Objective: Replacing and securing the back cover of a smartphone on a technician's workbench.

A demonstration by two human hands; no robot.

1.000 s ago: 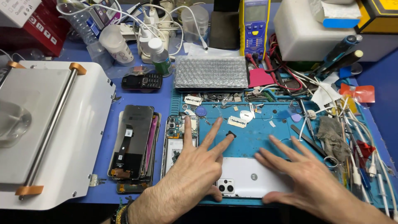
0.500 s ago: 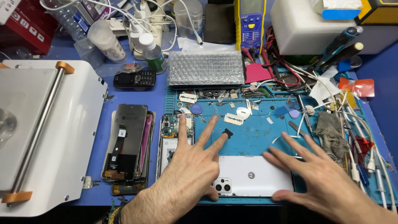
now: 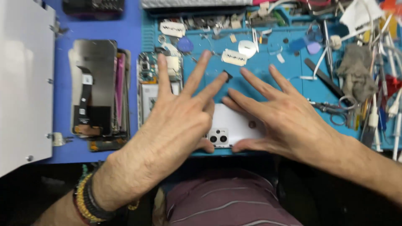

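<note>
Lying at the left of the counter, a stack of dark phone screens sits beside an opened phone body. The left hand and right hand press flat, fingers spread wide, gripping nothing, on a white phone back at the blue mat's near edge, seemingly to seat it. Tweezers lie rightward
</note>
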